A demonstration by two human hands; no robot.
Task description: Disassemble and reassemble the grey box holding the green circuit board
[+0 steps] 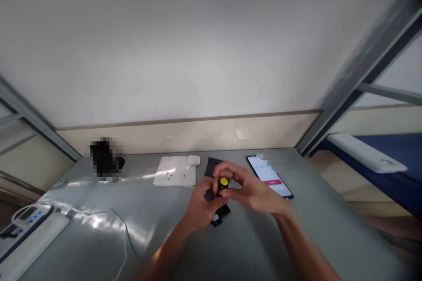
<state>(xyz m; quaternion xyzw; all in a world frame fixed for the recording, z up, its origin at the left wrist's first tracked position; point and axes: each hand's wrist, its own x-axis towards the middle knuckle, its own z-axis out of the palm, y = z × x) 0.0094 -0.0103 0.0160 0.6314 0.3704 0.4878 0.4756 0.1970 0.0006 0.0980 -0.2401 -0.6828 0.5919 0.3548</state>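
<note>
Over the middle of the grey table, both hands meet around a small black object with round yellow faces; its kind I cannot make out. My left hand closes on it from the left, thumb and fingers bent. From the right, my right hand pinches it between thumb and curled fingers. Partly hidden below the hands lies a flat black part with a small light label. Just behind them is a dark flat rectangular piece. The fingers cover part of the held object.
Several tiny dark pieces lie on a white sheet, with a small white rounded item at its corner. A lit phone is at right. Leftward are a blurred-out black object, a white cable and a device with blue lights.
</note>
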